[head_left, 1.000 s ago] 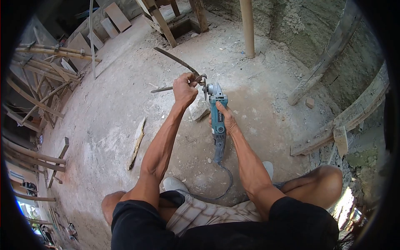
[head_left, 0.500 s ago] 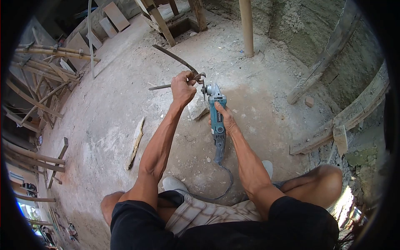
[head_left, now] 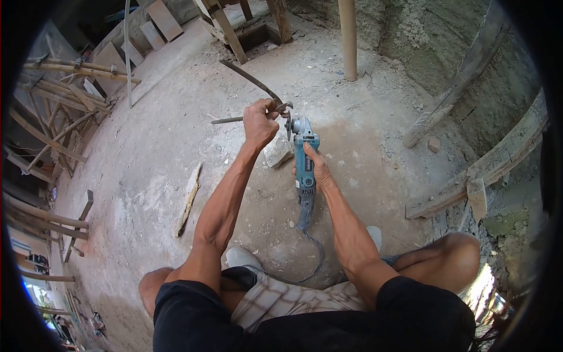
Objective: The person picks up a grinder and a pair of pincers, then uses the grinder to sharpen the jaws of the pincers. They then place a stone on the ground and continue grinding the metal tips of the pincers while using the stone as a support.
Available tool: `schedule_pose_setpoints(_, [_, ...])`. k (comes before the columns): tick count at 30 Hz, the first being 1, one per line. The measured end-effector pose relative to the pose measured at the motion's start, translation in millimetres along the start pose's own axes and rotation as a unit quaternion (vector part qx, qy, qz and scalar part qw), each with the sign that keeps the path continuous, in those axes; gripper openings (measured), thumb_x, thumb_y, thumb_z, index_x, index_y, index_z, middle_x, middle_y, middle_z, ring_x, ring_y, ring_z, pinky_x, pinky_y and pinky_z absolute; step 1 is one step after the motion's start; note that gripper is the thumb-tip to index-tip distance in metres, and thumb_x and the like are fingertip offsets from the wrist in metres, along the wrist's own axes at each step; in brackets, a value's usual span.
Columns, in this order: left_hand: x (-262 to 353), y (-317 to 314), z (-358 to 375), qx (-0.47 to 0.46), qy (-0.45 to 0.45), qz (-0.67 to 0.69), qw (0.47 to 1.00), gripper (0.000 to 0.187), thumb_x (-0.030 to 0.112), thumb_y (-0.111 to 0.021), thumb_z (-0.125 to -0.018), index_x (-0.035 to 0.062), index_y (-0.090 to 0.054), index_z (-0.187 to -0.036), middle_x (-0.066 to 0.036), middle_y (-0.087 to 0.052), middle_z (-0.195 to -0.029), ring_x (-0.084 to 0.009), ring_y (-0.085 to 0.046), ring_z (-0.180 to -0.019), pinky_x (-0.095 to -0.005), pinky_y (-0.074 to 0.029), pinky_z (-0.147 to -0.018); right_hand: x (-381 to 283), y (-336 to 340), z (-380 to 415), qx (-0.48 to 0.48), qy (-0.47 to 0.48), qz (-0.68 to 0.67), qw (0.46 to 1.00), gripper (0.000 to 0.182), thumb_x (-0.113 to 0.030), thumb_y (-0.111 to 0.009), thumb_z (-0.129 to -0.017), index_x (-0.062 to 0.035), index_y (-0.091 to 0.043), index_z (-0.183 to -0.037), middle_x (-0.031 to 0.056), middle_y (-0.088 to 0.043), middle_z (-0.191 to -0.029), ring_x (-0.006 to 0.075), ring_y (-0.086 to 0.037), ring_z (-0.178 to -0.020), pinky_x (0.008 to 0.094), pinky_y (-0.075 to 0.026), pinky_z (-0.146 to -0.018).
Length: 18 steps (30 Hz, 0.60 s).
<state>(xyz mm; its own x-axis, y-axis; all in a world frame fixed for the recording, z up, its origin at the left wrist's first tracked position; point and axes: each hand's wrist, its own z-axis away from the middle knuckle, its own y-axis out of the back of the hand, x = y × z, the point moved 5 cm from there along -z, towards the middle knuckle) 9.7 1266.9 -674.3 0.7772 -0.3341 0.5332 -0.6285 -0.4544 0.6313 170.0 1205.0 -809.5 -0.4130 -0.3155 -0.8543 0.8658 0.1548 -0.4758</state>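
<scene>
My left hand is closed around a pair of pincers, whose long dark handles spread out to the far left. Their hooked jaw pokes out past my fingers on the right. In my right hand is a teal angle grinder, gripped round its body with the thumb on top. The grinder's thin disc stands on edge right at the pincers' jaw. A grey cord runs from the grinder back toward my legs. Under the hands lies a pale stone block, partly covered by the left hand.
A wood splinter lies on the dusty floor at left. Bamboo poles are stacked farther left. An upright post stands ahead, and timber beams lean along the rough wall at right. A square pit opens at the back.
Both hands keep their grips, and the pincers' jaw stays beside the disc. The tools have shifted only a few pixels, with a slight shift of the whole view.
</scene>
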Motion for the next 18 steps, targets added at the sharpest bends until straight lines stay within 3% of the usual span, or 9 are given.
schedule_pose_setpoints(2, [1, -1, 1, -0.003, 0.001, 0.007, 1.0, 0.015, -0.009, -0.068, -0.069, -0.0009, -0.065, -0.081, -0.015, -0.067, -0.08, -0.0278, -0.065, -0.068, -0.0358, -0.048, -0.063, 3, 1, -2, 0.004, -0.008, -0.017, 1.0, 0.061, -0.064, -0.067, -0.077, -0.0058, -0.058, -0.094, 0.0079, -0.062, -0.069, 0.0161, -0.064, -0.055, 0.0299, -0.055, -0.05])
schedule_pose_setpoints(4, [-2, -6, 3, -0.017, 0.02, 0.023, 0.999, 0.014, -0.006, -0.066, -0.068, 0.0039, -0.065, -0.079, -0.011, -0.067, -0.083, -0.0323, -0.064, -0.08, -0.0411, -0.043, -0.077, 6, 3, -1, -0.009, -0.019, -0.036, 0.999, 0.059, -0.063, -0.066, -0.078, -0.0066, -0.059, -0.091, 0.0074, -0.062, -0.069, 0.0163, -0.065, -0.055, 0.0298, -0.056, -0.05])
schedule_pose_setpoints(8, [-5, -7, 1, -0.013, 0.024, 0.033, 0.999, 0.014, -0.005, -0.066, -0.069, 0.0043, -0.065, -0.079, -0.01, -0.066, -0.082, -0.0322, -0.063, -0.081, -0.0421, -0.041, -0.077, 0, 4, 2, 0.003, -0.01, -0.028, 1.0, 0.057, -0.063, -0.066, -0.078, -0.0072, -0.06, -0.09, 0.0067, -0.062, -0.068, 0.0164, -0.065, -0.056, 0.0296, -0.056, -0.05])
schedule_pose_setpoints(14, [0, -4, -1, -0.018, 0.02, 0.013, 1.0, 0.012, -0.003, -0.067, -0.071, 0.0048, -0.065, -0.079, -0.008, -0.067, -0.083, -0.0307, -0.062, -0.08, -0.0421, -0.04, -0.076, -5, 3, 3, 0.009, 0.002, -0.008, 1.0, 0.058, -0.063, -0.066, -0.078, -0.0071, -0.058, -0.094, 0.0072, -0.063, -0.069, 0.016, -0.065, -0.055, 0.0288, -0.056, -0.049])
schedule_pose_setpoints(16, [5, -2, -2, 0.005, -0.026, -0.009, 1.0, 0.013, -0.009, -0.067, -0.069, -0.0014, -0.065, -0.08, -0.015, -0.067, -0.08, -0.0283, -0.064, -0.066, -0.0364, -0.047, -0.061, -10, -1, 6, 0.011, 0.002, 0.007, 1.0, 0.062, -0.066, -0.066, -0.075, -0.0076, -0.057, -0.095, 0.0047, -0.061, -0.066, 0.0143, -0.064, -0.054, 0.0275, -0.054, -0.048])
schedule_pose_setpoints(18, [6, -1, -1, 0.008, -0.027, -0.003, 1.0, 0.014, -0.009, -0.067, -0.069, -0.0014, -0.065, -0.08, -0.015, -0.067, -0.079, -0.0283, -0.064, -0.066, -0.0364, -0.047, -0.061, -7, 2, 3, 0.004, 0.003, 0.004, 1.0, 0.063, -0.065, -0.067, -0.076, -0.0065, -0.057, -0.097, 0.0056, -0.062, -0.067, 0.0148, -0.064, -0.055, 0.0276, -0.055, -0.048])
